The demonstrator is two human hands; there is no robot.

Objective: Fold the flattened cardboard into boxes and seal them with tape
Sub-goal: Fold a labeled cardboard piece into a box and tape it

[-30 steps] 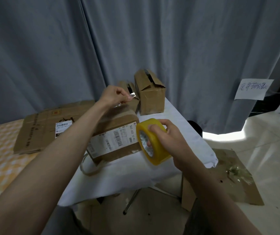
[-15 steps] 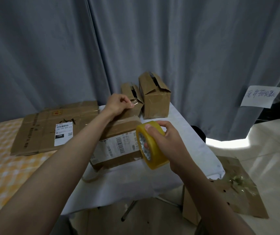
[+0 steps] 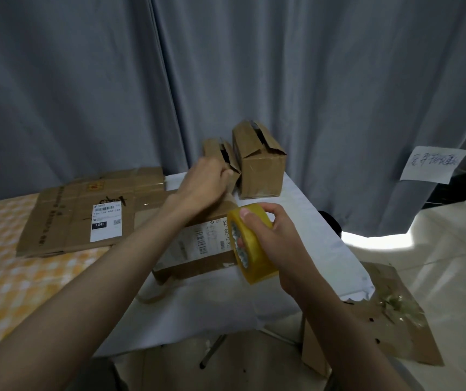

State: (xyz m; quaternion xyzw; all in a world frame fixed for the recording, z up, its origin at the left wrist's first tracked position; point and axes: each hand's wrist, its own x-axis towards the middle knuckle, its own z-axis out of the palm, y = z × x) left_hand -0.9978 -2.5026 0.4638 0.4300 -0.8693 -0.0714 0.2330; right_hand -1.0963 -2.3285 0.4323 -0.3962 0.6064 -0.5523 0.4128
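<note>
The labelled box (image 3: 198, 244) lies on the white bench (image 3: 305, 235), its right end near the bench's right edge. The right hand (image 3: 277, 244) grips the yellow tape roll (image 3: 250, 246) against that end. The left hand (image 3: 203, 184), fingers curled together, rests on the box's far top edge, just before two folded boxes (image 3: 260, 165).

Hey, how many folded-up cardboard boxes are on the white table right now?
3. The labelled box lies nearest, under the left hand. A small box stands behind that hand. The taller box stands beside it by the curtain. Others may be hidden behind the arms.
</note>
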